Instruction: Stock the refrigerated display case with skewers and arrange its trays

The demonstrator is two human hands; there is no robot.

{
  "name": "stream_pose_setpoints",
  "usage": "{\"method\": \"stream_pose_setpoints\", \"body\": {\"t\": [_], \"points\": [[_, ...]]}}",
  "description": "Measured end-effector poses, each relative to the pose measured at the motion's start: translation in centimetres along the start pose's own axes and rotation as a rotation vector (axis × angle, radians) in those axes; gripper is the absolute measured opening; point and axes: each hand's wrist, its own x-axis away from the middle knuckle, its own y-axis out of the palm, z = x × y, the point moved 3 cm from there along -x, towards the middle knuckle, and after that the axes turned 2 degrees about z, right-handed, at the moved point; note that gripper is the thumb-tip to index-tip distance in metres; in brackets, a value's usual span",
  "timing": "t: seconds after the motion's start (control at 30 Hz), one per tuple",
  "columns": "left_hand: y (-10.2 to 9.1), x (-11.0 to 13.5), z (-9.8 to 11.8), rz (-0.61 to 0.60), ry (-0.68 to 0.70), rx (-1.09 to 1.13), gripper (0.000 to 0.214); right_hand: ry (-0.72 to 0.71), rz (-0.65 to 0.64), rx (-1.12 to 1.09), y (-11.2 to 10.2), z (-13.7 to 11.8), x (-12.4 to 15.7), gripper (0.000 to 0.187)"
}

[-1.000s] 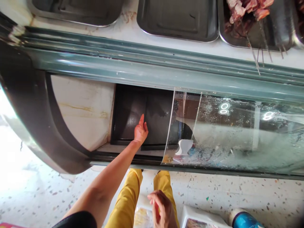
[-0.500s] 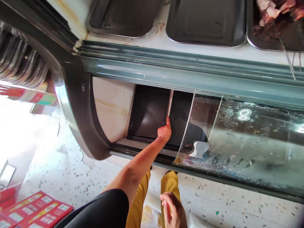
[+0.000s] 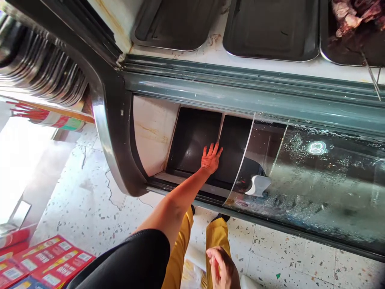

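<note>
My left hand [image 3: 211,157] reaches into the open end of a curved glass display freezer [image 3: 186,86]. Its fingers are spread flat over the dark trays [image 3: 195,140] inside, at the seam between two of them. The hand holds nothing. The sliding glass lid [image 3: 300,176] with its white handle [image 3: 257,184] is pushed to the right of my hand. My right hand [image 3: 224,269] hangs low by my yellow trousers at the bottom edge, fingers curled together; what it holds, if anything, I cannot make out.
Empty metal trays [image 3: 270,30] sit on the shelf above the freezer, one at the far right with raw meat skewers [image 3: 355,16]. Red boxes [image 3: 45,261] lie on the speckled floor at the lower left. Stacked metal ware [image 3: 39,68] is at the upper left.
My left hand went from a pointed, edge-on pose to fingers spread flat on the trays. The view has swung left, so the freezer sits further right and the red boxes show.
</note>
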Motion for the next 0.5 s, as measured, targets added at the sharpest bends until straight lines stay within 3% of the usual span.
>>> {"method": "stream_pose_setpoints", "body": {"t": [0.13,0.27,0.43,0.5], "points": [[1.8,0.3,-0.4,0.001,0.069,0.011,0.061,0.006,-0.073,-0.017,-0.1,1.3,1.5,0.032],[2.4,0.4,-0.6,-0.025,0.065,0.039,0.062,-0.02,-0.017,-0.02,-0.1,2.2,3.0,0.035],[1.0,-0.3,-0.7,-0.106,0.054,0.026,0.063,0.044,0.113,0.014,1.2,3.0,4.3,0.028],[-0.2,-0.3,-0.7,-0.157,0.075,0.028,0.067,-0.011,0.119,0.009,1.6,3.1,4.7,0.029]]}}
